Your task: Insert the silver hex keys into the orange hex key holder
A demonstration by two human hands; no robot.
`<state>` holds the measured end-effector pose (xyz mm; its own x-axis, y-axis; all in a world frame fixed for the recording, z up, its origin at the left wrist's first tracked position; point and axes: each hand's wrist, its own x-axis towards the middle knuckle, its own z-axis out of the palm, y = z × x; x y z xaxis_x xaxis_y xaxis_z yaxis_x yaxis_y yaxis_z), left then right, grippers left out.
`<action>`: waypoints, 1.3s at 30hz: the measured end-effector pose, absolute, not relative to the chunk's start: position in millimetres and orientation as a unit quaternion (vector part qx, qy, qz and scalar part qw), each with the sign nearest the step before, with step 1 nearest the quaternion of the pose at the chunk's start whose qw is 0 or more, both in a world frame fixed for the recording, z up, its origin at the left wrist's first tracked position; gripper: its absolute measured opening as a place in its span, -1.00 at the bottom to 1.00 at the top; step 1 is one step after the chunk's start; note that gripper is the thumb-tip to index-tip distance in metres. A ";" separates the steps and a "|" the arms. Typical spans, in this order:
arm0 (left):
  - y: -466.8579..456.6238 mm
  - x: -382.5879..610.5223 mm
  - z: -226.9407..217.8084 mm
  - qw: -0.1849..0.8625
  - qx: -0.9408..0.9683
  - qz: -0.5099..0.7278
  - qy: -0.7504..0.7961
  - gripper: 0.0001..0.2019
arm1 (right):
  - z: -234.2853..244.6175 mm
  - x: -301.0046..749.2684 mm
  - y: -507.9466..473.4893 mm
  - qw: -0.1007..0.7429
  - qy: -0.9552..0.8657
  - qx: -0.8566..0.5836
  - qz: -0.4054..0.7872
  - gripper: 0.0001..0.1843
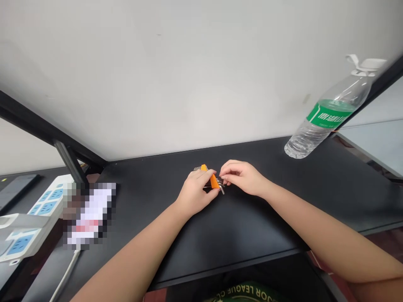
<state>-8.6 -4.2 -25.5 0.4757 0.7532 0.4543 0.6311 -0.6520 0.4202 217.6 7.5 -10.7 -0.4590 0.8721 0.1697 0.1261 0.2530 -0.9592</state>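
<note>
An orange hex key holder sits just above the black table, gripped between the thumb and fingers of my left hand. Several metal hex keys are slotted in it; their bent ends stick out on the right, and thin straight ends show at its upper left. My right hand is closed in a pinch right beside the bent ends, its fingertips on what looks like one hex key. The exact contact is partly hidden by the fingers.
A large water bottle with a green label stands at the back right against the wall. To the left lie a blurred-out phone-like object with a white cable and a white power strip. The black table ends near my body.
</note>
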 end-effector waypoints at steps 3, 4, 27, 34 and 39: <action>-3.6 -9.3 -27.0 0.080 0.855 0.324 0.396 -0.66 | -16.5 215.4 9.9 0.370 -0.679 -0.369 0.515 -0.88; -3.5 -9.2 -27.5 0.080 0.856 0.323 0.396 -0.66 | -17.3 215.5 10.5 0.361 -0.693 -0.376 0.498 -0.87; -0.5 -12.7 -35.0 0.121 0.837 0.305 0.438 -0.56 | -24.1 248.6 38.7 0.153 -0.838 -0.503 0.149 -0.88; -0.6 -12.0 -35.7 0.124 0.841 0.298 0.433 -0.55 | -18.0 240.1 34.1 0.114 -0.834 -0.526 0.121 -0.84; -0.4 -11.2 -33.8 0.114 0.845 0.297 0.430 -0.55 | -8.1 232.4 19.3 0.037 -0.818 -0.557 0.138 -0.86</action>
<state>-11.2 -0.4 -33.8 0.4532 0.7947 0.4037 0.6587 -0.6037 0.4490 232.4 19.3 -8.1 -0.3775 0.9212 -0.0942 0.9009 0.3419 -0.2675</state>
